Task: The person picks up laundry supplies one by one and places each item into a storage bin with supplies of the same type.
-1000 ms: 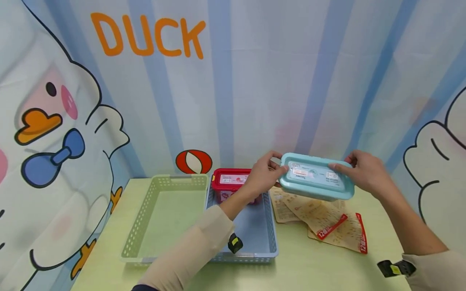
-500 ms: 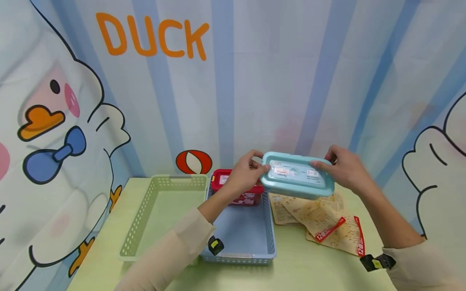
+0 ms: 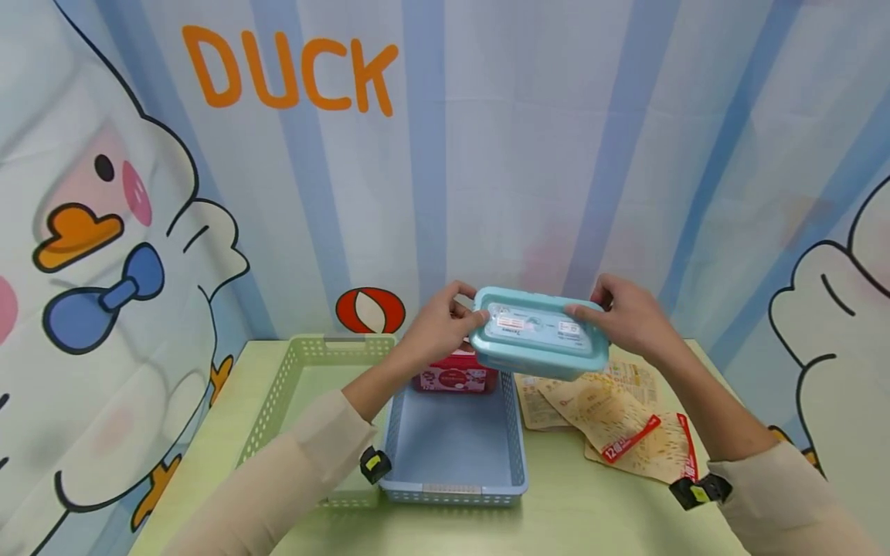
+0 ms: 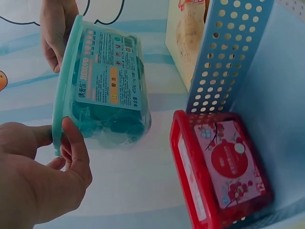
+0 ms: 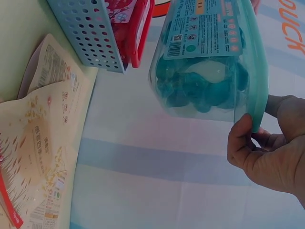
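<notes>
A clear plastic tub with a turquoise lid [image 3: 538,328] hangs in the air between both hands, lid tilted toward the head camera. My left hand [image 3: 439,320] pinches the lid's left end, thumb on top. At the opposite end my right hand [image 3: 629,313] grips the lid's rim the same way. Turquoise contents and a printed label [image 4: 108,69] show through the tub's side in the left wrist view. Below and behind it, a red-lidded tub [image 3: 455,377] sits at the far end of the blue basket [image 3: 455,493], its top partly covered by my left hand and the turquoise tub.
To the left, a green basket [image 3: 274,394] stands against the blue one, partly behind my left sleeve. Several beige packets [image 3: 605,409] with red strips lie overlapping on the table [image 3: 556,494] to the right. A striped duck-print curtain [image 3: 501,154] hangs behind the table.
Both hands have carried the turquoise-lidded tub leftward, from above the beige packets to partly over the blue basket's far right corner. Their hold on the lid is unchanged.
</notes>
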### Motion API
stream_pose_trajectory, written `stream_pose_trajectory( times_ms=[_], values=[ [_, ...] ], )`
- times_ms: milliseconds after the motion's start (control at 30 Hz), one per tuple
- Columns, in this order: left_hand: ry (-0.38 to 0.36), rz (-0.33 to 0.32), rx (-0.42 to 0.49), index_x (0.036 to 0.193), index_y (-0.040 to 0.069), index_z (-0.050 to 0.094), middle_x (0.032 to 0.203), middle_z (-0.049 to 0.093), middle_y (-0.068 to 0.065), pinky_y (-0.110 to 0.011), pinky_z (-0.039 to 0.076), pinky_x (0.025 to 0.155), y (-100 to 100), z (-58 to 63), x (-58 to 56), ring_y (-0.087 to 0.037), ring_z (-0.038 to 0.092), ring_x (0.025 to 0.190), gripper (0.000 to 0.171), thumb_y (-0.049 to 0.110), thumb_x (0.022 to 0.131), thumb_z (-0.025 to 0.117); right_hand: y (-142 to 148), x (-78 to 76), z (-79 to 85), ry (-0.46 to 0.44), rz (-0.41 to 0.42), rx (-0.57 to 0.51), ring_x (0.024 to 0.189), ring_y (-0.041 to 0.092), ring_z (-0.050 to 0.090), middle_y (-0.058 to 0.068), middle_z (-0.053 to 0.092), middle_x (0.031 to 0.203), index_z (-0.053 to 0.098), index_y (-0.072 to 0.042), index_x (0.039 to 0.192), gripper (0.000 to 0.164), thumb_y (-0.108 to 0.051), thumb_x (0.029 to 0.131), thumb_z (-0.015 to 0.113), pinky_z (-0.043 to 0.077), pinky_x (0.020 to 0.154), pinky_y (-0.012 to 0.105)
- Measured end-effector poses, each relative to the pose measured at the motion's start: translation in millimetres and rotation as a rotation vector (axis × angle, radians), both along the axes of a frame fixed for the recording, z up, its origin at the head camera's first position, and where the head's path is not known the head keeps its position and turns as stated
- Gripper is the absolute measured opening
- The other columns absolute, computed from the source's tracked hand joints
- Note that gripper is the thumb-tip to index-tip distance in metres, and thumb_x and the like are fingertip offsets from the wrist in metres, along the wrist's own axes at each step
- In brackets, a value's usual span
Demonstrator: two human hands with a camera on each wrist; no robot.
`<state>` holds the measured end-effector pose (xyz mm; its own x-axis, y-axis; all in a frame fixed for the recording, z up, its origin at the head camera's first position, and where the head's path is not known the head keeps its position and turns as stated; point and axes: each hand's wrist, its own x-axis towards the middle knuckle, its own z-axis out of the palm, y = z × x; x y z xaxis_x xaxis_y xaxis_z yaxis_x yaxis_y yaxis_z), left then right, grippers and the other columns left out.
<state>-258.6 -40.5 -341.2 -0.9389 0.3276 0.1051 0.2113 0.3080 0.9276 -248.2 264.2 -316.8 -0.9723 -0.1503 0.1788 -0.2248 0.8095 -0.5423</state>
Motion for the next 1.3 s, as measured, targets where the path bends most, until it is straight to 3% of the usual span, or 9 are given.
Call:
stream_pose_trajectory(
  times_ms=[100, 233, 433, 567, 800, 1100, 1300],
  values=[
    [0.020, 0.008, -0.032, 0.137, 0.009, 0.054, 0.101, 0.069, -0.014, -0.044, 0.065, 0.077, -9, 5.5, 1.1, -0.029, 0.072, 0.080, 0.037, 0.022, 0.105, 0.068, -7, -2.6, 1.0, 0.000, 0.024, 0.000, 0.075, 0.026, 0.045, 0.012, 0.051, 0.087, 0.052, -0.006, 0.097, 0.044, -0.046, 0.102, 0.070, 0.039, 0.063, 0.039],
    [0.034, 0.044, -0.063, 0.134, 0.010, 0.056, 0.102, 0.068, -0.013, -0.039, 0.064, 0.075, -23, 9.1, -1.0, -0.028, 0.070, 0.079, 0.034, 0.024, 0.105, 0.068, -19, -6.4, 4.7, 0.004, 0.053, 0.001, 0.073, 0.025, 0.045, 0.011, 0.051, 0.085, 0.053, -0.006, 0.097, 0.045, -0.047, 0.102, 0.070, 0.039, 0.063, 0.038],
    [0.004, 0.093, -0.062, 0.134, 0.010, 0.058, 0.106, 0.067, -0.015, -0.034, 0.064, 0.074, -42, 13.5, -4.3, -0.028, 0.069, 0.083, 0.035, 0.025, 0.104, 0.069, -39, -11.5, 11.9, 0.004, 0.078, -0.008, 0.069, 0.024, 0.047, 0.009, 0.050, 0.080, 0.052, -0.007, 0.095, 0.043, -0.046, 0.102, 0.071, 0.041, 0.061, 0.038],
    [-0.016, 0.108, -0.052, 0.135, 0.010, 0.059, 0.109, 0.068, -0.015, -0.034, 0.064, 0.076, -51, 15.2, -3.1, -0.028, 0.070, 0.087, 0.036, 0.025, 0.104, 0.070, -49, -13.6, 13.3, -0.020, 0.090, -0.047, 0.066, 0.025, 0.057, 0.011, 0.055, 0.081, 0.053, -0.006, 0.096, 0.042, -0.044, 0.102, 0.072, 0.050, 0.059, 0.037],
    [-0.033, 0.124, -0.075, 0.135, 0.008, 0.059, 0.110, 0.070, -0.016, -0.032, 0.063, 0.073, -64, 16.8, -1.7, -0.031, 0.072, 0.087, 0.037, 0.024, 0.103, 0.071, -63, -19.3, 9.2, -0.075, 0.093, -0.113, 0.065, 0.026, 0.063, 0.013, 0.057, 0.085, 0.053, -0.005, 0.098, 0.042, -0.041, 0.101, 0.074, 0.058, 0.060, 0.041],
    [-0.043, 0.149, -0.129, 0.133, 0.005, 0.059, 0.105, 0.069, -0.017, -0.032, 0.063, 0.072, -75, 19.5, 2.1, -0.030, 0.072, 0.082, 0.036, 0.021, 0.103, 0.071, -76, -25.8, 0.8, -0.094, 0.087, -0.136, 0.064, 0.026, 0.063, 0.015, 0.057, 0.088, 0.054, -0.002, 0.099, 0.043, -0.040, 0.100, 0.075, 0.059, 0.059, 0.041],
    [-0.047, 0.125, -0.156, 0.134, 0.000, 0.058, 0.100, 0.065, -0.017, -0.031, 0.063, 0.072, -79, 19.9, 2.8, -0.025, 0.071, 0.078, 0.040, 0.019, 0.102, 0.073, -78, -28.5, -6.0, -0.103, 0.099, -0.150, 0.063, 0.025, 0.063, 0.015, 0.058, 0.087, 0.054, -0.003, 0.101, 0.043, -0.040, 0.100, 0.075, 0.056, 0.057, 0.037]
  ],
)
